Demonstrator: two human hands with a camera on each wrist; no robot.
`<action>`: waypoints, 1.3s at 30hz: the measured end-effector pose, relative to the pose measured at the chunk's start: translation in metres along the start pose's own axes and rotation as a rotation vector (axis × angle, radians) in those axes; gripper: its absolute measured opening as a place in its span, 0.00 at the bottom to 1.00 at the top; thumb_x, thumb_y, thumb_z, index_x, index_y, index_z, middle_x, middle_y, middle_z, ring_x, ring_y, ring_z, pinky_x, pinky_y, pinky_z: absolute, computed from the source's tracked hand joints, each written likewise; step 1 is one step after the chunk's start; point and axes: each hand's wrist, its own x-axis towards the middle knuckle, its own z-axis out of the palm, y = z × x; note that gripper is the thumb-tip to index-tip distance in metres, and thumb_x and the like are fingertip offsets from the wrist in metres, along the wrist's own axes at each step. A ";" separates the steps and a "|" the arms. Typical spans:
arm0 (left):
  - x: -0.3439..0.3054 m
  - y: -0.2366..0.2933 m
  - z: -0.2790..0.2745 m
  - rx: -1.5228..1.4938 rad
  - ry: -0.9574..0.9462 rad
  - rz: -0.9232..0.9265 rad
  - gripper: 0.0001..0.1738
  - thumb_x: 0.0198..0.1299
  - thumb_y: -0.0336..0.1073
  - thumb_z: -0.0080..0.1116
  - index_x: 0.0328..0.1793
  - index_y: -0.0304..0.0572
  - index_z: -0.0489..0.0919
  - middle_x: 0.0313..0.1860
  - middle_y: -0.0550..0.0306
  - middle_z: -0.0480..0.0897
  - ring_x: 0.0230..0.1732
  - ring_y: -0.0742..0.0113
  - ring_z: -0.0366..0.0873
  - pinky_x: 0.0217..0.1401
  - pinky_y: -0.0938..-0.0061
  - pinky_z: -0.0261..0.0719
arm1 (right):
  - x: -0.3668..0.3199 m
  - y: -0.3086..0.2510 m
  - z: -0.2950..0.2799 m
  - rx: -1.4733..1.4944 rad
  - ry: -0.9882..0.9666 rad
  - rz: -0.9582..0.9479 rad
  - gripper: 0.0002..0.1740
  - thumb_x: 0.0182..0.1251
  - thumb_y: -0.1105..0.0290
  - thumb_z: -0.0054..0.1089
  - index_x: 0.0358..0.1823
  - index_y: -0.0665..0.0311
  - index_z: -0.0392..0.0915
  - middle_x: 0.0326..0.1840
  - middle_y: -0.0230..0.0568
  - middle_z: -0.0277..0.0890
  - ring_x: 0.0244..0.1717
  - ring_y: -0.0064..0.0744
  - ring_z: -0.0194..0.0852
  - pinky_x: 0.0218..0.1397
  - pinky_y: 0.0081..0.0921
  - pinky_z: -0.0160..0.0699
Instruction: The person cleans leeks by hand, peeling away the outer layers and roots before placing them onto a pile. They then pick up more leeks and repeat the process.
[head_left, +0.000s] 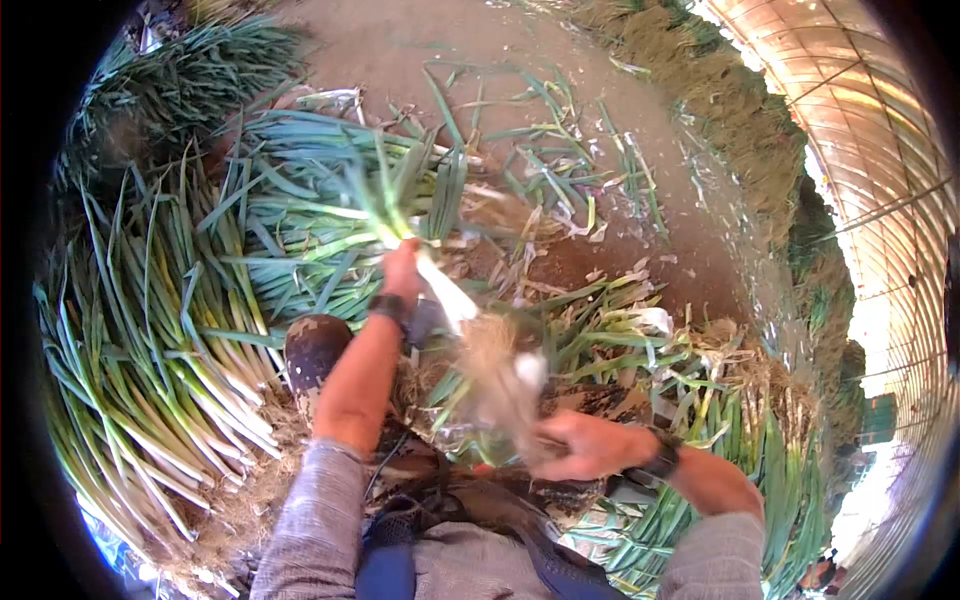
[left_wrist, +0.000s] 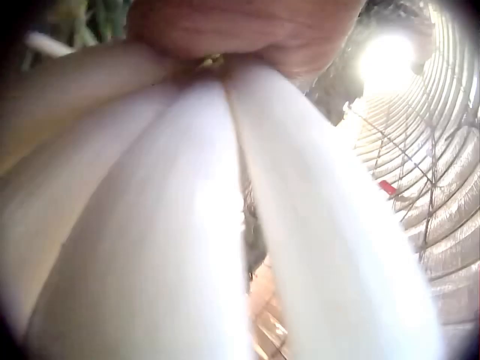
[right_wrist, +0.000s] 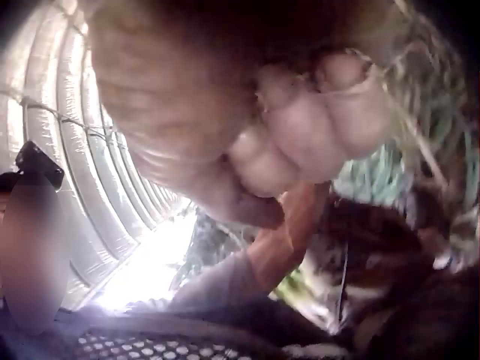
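Note:
My left hand [head_left: 402, 272] grips a small bunch of green onions [head_left: 445, 288] around their stalks, leaves up and to the left, roots toward my right hand. In the left wrist view, several thick white stalks [left_wrist: 172, 217] fan out below the curled left hand [left_wrist: 247, 30]. My right hand [head_left: 585, 445] is at the root end, fingers curled on blurred, tan dry outer leaves [head_left: 505, 385] that trail from the bunch. The right wrist view shows the right hand's fingers [right_wrist: 300, 135] folded in toward the palm; what they hold is mostly hidden there.
Rows of green onions [head_left: 150, 350] lie at left, with a leafy heap [head_left: 190, 90] behind. More onions [head_left: 340, 180] lie ahead. Stripped leaves [head_left: 610, 335] and further onions [head_left: 770, 470] are at right. Scraps litter the dirt floor [head_left: 390, 40] beside a ribbed plastic greenhouse wall [head_left: 900, 200].

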 end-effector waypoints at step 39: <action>0.012 0.009 0.020 -0.154 0.279 -0.045 0.24 0.58 0.40 0.64 0.50 0.28 0.68 0.41 0.47 0.76 0.36 0.59 0.73 0.39 0.59 0.75 | 0.093 0.045 0.011 0.352 0.576 0.438 0.42 0.65 0.63 0.65 0.75 0.69 0.54 0.75 0.51 0.57 0.68 0.46 0.66 0.72 0.43 0.66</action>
